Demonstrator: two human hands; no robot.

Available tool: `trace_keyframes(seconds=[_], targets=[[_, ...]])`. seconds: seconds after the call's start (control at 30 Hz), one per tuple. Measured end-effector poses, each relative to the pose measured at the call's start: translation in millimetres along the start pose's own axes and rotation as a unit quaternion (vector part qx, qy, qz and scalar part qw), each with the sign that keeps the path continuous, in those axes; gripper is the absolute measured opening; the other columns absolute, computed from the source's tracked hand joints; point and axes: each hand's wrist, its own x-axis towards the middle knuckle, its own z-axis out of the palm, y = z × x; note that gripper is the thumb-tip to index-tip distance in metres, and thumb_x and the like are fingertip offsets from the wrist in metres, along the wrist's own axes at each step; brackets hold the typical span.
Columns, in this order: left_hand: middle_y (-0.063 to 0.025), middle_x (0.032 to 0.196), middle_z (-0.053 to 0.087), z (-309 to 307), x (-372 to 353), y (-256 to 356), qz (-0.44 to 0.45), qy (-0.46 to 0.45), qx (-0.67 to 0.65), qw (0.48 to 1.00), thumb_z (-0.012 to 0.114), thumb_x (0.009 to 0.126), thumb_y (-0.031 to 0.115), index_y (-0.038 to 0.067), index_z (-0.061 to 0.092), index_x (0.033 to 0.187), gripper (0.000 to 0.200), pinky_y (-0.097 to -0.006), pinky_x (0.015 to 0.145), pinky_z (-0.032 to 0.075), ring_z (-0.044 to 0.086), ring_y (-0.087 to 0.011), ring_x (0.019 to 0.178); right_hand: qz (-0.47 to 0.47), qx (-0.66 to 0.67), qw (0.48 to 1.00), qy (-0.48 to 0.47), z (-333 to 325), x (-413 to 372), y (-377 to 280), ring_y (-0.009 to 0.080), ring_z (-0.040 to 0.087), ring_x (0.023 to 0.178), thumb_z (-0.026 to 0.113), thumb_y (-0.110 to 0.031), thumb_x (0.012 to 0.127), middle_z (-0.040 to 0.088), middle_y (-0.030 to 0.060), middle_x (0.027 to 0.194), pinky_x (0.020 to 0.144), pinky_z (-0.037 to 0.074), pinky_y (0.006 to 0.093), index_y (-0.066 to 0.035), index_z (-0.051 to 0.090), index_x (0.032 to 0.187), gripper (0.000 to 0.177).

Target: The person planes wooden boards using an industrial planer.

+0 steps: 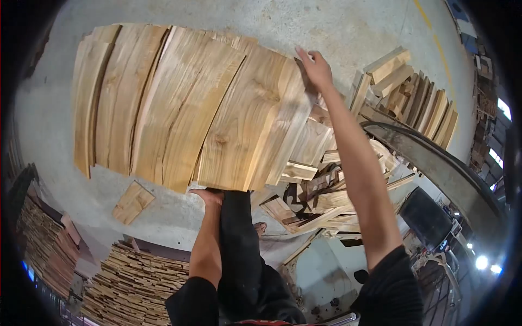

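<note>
I hold a wide row of pale wooden planks edge to edge, lifted in front of me above the concrete floor. My left hand grips the near bottom edge of the planks, fingers curled under them. My right hand reaches up with the arm stretched out and presses on the far top edge of the rightmost plank. The planks hide most of the floor behind them.
A jumble of short wood offcuts lies below the planks on the right. More boards lean at the far right beside a dark curved machine guard. Stacked thin strips sit lower left. One loose piece lies on the floor.
</note>
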Motion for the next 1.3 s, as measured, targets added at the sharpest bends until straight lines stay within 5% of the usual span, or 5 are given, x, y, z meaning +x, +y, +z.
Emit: trace_keyframes(seconds=[0.17, 0.27, 0.57, 0.73, 1.3], targets=[[-0.0079, 0.164, 0.049, 35.2, -11.5, 2.8, 0.006, -0.069, 0.047, 0.996, 0.037, 0.094, 0.086, 0.015, 0.048, 0.161, 0.098, -0.0561, 0.121, 0.039, 0.047, -0.0345, 0.148, 0.005, -0.109, 0.982, -0.155, 45.0, 43.5, -48.4, 0.0401, 0.073, 0.114, 0.043, -0.094, 0.09, 0.077, 0.0283, 0.105, 0.103, 0.053, 0.048, 0.001, 0.082, 0.095, 0.103], [-0.0076, 0.16, 0.054, 30.8, -7.8, 11.9, -0.029, -0.072, 0.022, 0.997, 0.04, 0.097, 0.077, 0.015, 0.052, 0.158, 0.088, -0.0555, 0.121, 0.041, 0.05, -0.0333, 0.146, 0.01, -0.214, 0.946, -0.244, 45.9, 44.9, -69.2, 0.0424, 0.071, 0.119, 0.031, -0.097, 0.09, 0.076, 0.0266, 0.122, 0.107, 0.05, 0.045, -0.001, 0.081, 0.115, 0.111], [-0.0092, 0.155, 0.059, 15.6, -0.1, 13.4, -0.005, -0.029, 0.082, 0.996, 0.038, 0.099, 0.077, 0.012, 0.054, 0.156, 0.087, -0.0529, 0.117, 0.046, 0.056, -0.0351, 0.14, -0.122, -0.11, 0.971, -0.173, 64.8, 34.1, -48.2, 0.0428, 0.061, 0.138, 0.058, -0.099, 0.075, 0.063, 0.0325, 0.145, 0.117, 0.048, 0.0447, 0.008, 0.053, 0.153, 0.133], [-0.0091, 0.154, 0.06, -13.8, 17.9, 9.4, 0.012, -0.155, 0.031, 0.987, 0.035, 0.098, 0.082, 0.011, 0.055, 0.153, 0.092, -0.0523, 0.115, 0.048, 0.057, -0.0356, 0.139, -0.073, -0.162, 0.962, -0.205, 46.3, 8.6, -31.9, 0.0438, 0.061, 0.137, 0.063, -0.102, 0.065, 0.062, 0.0355, 0.144, 0.115, 0.049, 0.0447, 0.015, 0.056, 0.146, 0.142], [-0.009, 0.176, 0.028, -35.1, 8.9, -8.1, 0.124, -0.137, 0.165, 0.969, 0.028, 0.093, 0.096, 0.014, 0.026, 0.171, 0.113, -0.0462, 0.129, 0.026, 0.03, -0.0312, 0.158, 0.082, -0.091, 0.981, -0.149, -2.1, -98.4, 187.3, 0.0426, 0.057, 0.142, 0.068, -0.1, 0.063, 0.059, 0.0368, 0.147, 0.119, 0.046, 0.041, 0.018, 0.046, 0.153, 0.15]])
